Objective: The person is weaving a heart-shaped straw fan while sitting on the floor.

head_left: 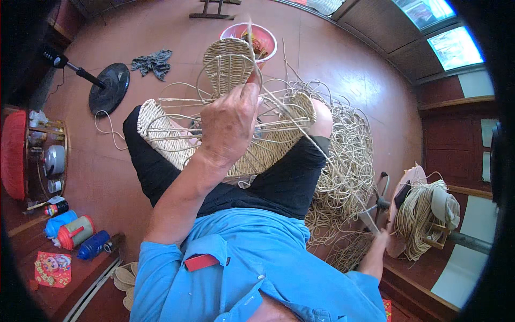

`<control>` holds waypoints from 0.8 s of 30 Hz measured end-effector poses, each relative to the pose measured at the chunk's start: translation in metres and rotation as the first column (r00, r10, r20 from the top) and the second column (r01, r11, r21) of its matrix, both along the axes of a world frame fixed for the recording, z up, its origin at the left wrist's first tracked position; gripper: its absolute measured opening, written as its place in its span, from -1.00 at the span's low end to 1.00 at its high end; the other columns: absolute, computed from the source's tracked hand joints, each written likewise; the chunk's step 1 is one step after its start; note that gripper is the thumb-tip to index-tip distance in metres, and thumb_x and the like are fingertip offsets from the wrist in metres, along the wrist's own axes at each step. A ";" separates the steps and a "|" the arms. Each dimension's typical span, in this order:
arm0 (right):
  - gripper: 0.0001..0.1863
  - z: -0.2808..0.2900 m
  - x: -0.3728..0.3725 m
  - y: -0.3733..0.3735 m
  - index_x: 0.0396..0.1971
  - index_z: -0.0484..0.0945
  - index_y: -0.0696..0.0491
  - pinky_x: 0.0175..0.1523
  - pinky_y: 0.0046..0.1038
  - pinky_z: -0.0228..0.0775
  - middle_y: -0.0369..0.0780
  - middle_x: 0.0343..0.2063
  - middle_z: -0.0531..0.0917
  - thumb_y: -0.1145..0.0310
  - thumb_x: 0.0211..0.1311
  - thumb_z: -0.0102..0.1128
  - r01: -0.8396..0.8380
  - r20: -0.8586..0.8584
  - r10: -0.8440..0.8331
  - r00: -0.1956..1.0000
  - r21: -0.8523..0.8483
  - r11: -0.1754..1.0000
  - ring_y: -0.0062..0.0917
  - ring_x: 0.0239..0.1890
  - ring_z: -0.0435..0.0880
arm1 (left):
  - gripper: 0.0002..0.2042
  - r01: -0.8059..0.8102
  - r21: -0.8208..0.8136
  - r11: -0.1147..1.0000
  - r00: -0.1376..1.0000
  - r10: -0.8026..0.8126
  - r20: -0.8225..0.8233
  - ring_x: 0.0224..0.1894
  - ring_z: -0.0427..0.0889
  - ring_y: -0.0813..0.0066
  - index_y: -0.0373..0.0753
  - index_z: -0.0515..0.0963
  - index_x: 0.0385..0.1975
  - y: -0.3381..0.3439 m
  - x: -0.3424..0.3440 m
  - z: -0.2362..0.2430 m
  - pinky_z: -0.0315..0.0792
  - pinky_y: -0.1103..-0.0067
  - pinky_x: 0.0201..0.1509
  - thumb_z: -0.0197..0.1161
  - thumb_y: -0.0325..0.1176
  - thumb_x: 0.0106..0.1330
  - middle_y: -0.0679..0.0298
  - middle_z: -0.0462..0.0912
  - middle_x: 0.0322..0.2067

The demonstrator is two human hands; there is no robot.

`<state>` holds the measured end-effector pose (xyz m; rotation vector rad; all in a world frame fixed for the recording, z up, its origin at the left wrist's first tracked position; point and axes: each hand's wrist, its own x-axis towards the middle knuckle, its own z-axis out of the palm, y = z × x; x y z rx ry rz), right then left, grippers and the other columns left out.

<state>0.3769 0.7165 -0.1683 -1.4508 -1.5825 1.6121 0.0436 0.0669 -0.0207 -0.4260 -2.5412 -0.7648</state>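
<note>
The left hand is gripping the middle of a woven piece, its fingers closing tightly around the gathered cords there. The right hand is holding a long cord out on the near right; blur is hiding its separate fingers, but the cord is running fairly straight from beside the left hand down to it.

The woven piece is lying across the person's thighs, curving from the left knee to the right one. Loose strands are looping over it from side to side, and a rounded flap of the same weave is standing up just beyond the left hand. Behind that flap, a pink bucket is sitting on the floor.

Beside the right leg, a large tangled heap of cord is spreading over the floor. Farther right, a coiled bundle is hanging near a pole. On the far left, a grey cloth is lying near a round black base, while a blue bottle and a red-and-green jug are resting together on the near left.
</note>
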 end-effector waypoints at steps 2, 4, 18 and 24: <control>-0.76 -0.045 0.053 0.026 -0.19 0.57 0.01 -0.58 -0.57 0.22 -0.43 -0.68 0.38 0.15 0.54 0.31 0.115 0.152 -0.070 0.986 -0.315 0.942 -0.61 -0.70 0.38 | -0.90 0.021 0.009 1.000 1.000 -0.021 0.002 -0.31 0.81 0.12 -0.14 0.60 -0.14 0.006 -0.002 -0.001 0.62 0.26 -0.25 0.35 -0.30 0.53 0.19 0.75 -0.33; -0.79 -0.060 0.087 0.082 -0.16 0.57 0.06 -0.58 -0.53 0.32 -0.40 -0.61 0.49 0.27 0.52 0.41 0.188 0.185 -0.136 0.973 -0.303 0.934 -0.59 -0.64 0.49 | -0.89 0.023 0.111 0.994 0.999 -0.025 0.020 -0.31 0.81 0.11 -0.15 0.60 -0.14 -0.009 -0.005 -0.016 0.62 0.26 -0.25 0.35 -0.30 0.53 0.19 0.74 -0.33; -0.55 0.169 -0.326 -0.349 0.33 0.67 0.06 0.42 -0.24 0.56 -0.09 0.25 0.76 0.23 0.56 0.38 -0.814 0.220 0.917 0.334 0.557 0.163 -0.29 0.28 0.74 | -0.88 0.004 0.014 1.000 0.999 -0.004 0.049 -0.26 0.81 0.03 -0.19 0.60 -0.18 0.004 -0.004 -0.001 0.62 0.20 -0.20 0.35 -0.30 0.54 0.13 0.76 -0.31; -0.51 0.207 -0.363 -0.469 0.32 0.65 0.02 0.29 -0.18 0.62 -0.02 0.05 0.83 0.16 0.49 0.40 -0.880 0.346 0.938 -0.008 0.443 -0.171 -0.16 0.14 0.83 | -0.87 -0.026 -0.041 0.999 0.999 0.027 0.035 -0.23 0.80 -0.02 -0.17 0.60 -0.15 -0.001 0.002 -0.006 0.62 0.17 -0.20 0.32 -0.27 0.56 0.11 0.76 -0.28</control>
